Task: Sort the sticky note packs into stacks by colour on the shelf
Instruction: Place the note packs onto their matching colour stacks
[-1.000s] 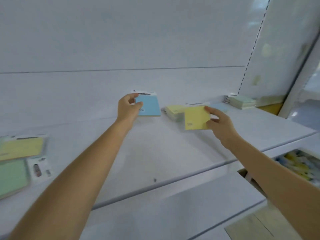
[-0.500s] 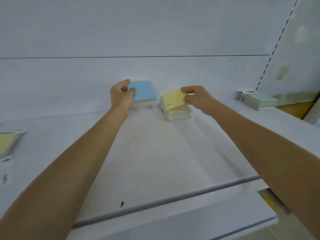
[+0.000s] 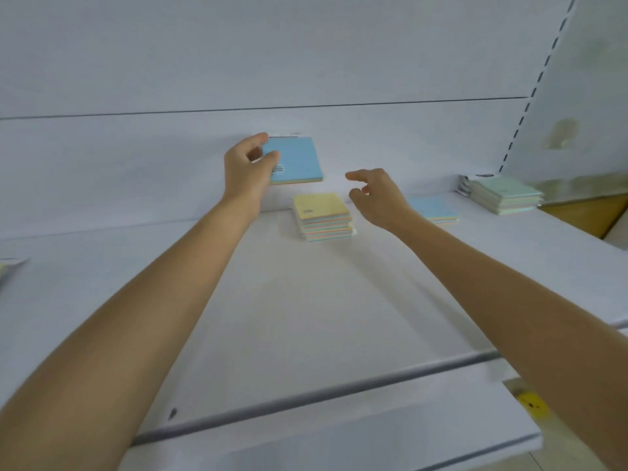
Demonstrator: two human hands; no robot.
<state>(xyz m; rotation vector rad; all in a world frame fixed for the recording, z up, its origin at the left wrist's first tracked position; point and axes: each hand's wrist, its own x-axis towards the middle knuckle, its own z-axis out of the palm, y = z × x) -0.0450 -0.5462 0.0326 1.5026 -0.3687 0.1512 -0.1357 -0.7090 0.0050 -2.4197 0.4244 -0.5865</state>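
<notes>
My left hand [image 3: 249,171] grips a blue sticky note pack [image 3: 296,160] by its left edge and holds it up in front of the shelf's back wall. A stack of yellow-topped packs [image 3: 323,216] stands on the white shelf [image 3: 306,300] just below it. My right hand [image 3: 377,195] hovers beside that stack on its right, fingers apart and holding nothing. A blue pack [image 3: 433,209] lies flat on the shelf behind my right wrist. Further right stands a stack of green packs [image 3: 504,195].
A corner of another pack [image 3: 8,266] shows at the far left edge of the shelf. The shelf's front edge has a grey rail [image 3: 339,392]. A slotted upright [image 3: 530,93] bounds the shelf at the right. A lower shelf lies beneath.
My right hand has let go of the yellow pack, which now lies on top of the yellow stack, and has drawn back to the right. The left hand still holds the blue pack.
</notes>
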